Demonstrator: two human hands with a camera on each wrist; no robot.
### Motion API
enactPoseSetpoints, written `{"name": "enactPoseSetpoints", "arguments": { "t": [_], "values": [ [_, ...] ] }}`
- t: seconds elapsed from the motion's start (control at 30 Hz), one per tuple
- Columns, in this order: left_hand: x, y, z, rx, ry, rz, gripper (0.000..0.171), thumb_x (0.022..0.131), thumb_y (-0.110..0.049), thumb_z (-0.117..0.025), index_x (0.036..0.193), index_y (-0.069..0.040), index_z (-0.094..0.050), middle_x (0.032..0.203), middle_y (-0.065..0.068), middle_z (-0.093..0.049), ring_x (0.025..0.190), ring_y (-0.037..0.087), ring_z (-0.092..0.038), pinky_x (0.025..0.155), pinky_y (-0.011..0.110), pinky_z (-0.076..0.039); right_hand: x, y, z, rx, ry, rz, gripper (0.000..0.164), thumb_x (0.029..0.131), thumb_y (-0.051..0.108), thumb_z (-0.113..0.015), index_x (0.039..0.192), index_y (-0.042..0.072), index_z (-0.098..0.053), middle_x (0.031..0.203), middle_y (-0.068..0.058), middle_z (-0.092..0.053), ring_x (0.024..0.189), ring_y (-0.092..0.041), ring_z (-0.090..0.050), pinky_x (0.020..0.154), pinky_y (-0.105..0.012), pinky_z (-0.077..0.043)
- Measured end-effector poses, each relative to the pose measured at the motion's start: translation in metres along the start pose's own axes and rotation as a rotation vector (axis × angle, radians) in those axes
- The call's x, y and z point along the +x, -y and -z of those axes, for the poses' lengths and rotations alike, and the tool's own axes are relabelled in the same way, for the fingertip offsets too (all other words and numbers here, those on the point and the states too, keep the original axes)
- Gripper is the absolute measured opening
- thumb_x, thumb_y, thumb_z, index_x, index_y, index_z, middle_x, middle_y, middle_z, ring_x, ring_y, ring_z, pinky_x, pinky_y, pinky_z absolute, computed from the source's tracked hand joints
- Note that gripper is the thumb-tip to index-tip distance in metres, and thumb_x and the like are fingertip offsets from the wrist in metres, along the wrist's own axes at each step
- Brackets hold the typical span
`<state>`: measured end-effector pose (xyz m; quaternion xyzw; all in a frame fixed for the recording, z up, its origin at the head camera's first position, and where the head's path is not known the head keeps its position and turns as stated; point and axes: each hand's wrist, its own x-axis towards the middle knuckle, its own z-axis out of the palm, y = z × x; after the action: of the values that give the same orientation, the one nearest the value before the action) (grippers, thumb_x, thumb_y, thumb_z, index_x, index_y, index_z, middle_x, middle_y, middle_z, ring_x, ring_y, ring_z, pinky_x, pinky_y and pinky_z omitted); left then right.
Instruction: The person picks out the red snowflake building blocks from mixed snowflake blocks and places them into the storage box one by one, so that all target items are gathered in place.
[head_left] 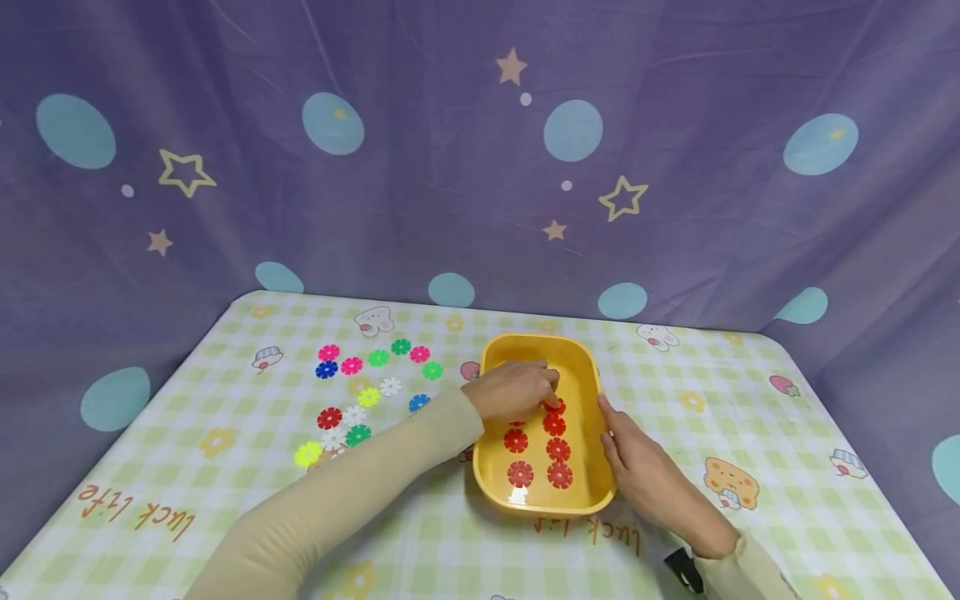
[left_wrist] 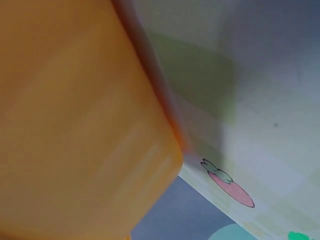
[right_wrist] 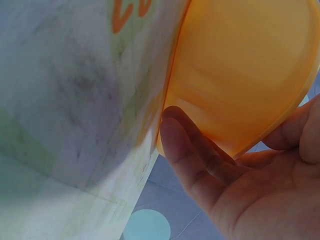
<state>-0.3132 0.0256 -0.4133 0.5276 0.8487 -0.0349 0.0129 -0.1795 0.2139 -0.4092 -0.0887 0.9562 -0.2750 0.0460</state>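
Note:
A yellow plastic tray (head_left: 592, 492) with rounded corners sits on the table, holding red snowflake discs (head_left: 558, 450) in two columns. My left hand (head_left: 517, 390) reaches over the tray's left side. Its curled fingers are at a red snowflake disc (head_left: 555, 407) topping the right column and partly cover it. The left wrist view shows only the tray's outer wall (left_wrist: 90, 120), not the hand. On the right side, my right hand (head_left: 645, 471) grips the tray, thumb at the rim. In the right wrist view, the fingers (right_wrist: 182, 155) press against the outer wall (right_wrist: 240, 65).
Left of the tray, loose snowflake discs lie scattered: pink (head_left: 352, 366), green (head_left: 378, 357), blue (head_left: 326, 369), white (head_left: 391, 386), yellow (head_left: 307, 454) and one red (head_left: 329, 417). My left sleeve (head_left: 360, 475) partly crosses them. A checked cloth (head_left: 757, 417) covers the table; a purple curtain (head_left: 465, 183) hangs behind.

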Motion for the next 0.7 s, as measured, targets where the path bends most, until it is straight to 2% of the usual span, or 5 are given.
{"name": "enactPoseSetpoints", "arguments": {
  "t": [0.2,0.4,0.5,0.6,0.7],
  "values": [
    [0.002,0.0,-0.001,0.017,0.01,0.022,0.021,0.09,-0.018,-0.065,0.108,-0.025,-0.073,0.092,-0.009,-0.052,0.082,0.011,-0.043,0.069,0.017,-0.039,0.0,0.0,0.001,-0.002,0.001,0.001,0.056,0.102,0.019,-0.039,0.152,0.009,-0.014,0.144,-0.017,-0.037,0.125,-0.026,-0.043,0.1,-0.05,-0.035],
    [-0.003,0.003,0.007,-0.086,-0.062,0.072,0.018,0.091,-0.018,-0.062,0.106,-0.018,-0.073,0.097,-0.005,-0.054,0.088,0.012,-0.046,0.08,0.019,-0.04,0.0,-0.001,-0.001,-0.004,-0.001,0.0,0.056,0.103,0.019,-0.039,0.151,0.008,-0.014,0.142,-0.016,-0.038,0.122,-0.024,-0.045,0.099,-0.05,-0.036],
    [-0.02,0.009,0.021,-0.142,-0.148,0.071,0.019,0.091,-0.015,-0.061,0.106,-0.015,-0.072,0.099,-0.002,-0.056,0.093,0.013,-0.048,0.085,0.022,-0.041,0.0,0.0,-0.002,-0.005,-0.004,0.015,0.055,0.102,0.018,-0.039,0.151,0.007,-0.015,0.143,-0.017,-0.038,0.124,-0.025,-0.044,0.099,-0.05,-0.036],
    [-0.049,0.02,0.04,-0.146,-0.217,0.067,0.018,0.091,-0.015,-0.061,0.106,-0.014,-0.072,0.101,-0.002,-0.058,0.093,0.013,-0.05,0.084,0.025,-0.043,0.0,0.0,-0.002,-0.008,-0.009,0.025,0.055,0.103,0.018,-0.038,0.151,0.007,-0.015,0.143,-0.018,-0.037,0.125,-0.027,-0.043,0.098,-0.05,-0.036],
    [-0.084,0.038,0.057,-0.153,-0.193,0.09,0.015,0.09,-0.018,-0.065,0.103,-0.015,-0.072,0.097,-0.002,-0.061,0.087,0.013,-0.052,0.078,0.027,-0.045,-0.001,-0.001,-0.001,-0.011,-0.016,0.026,0.055,0.103,0.017,-0.038,0.151,0.005,-0.016,0.143,-0.018,-0.037,0.125,-0.028,-0.043,0.098,-0.051,-0.036]
  ]
}}
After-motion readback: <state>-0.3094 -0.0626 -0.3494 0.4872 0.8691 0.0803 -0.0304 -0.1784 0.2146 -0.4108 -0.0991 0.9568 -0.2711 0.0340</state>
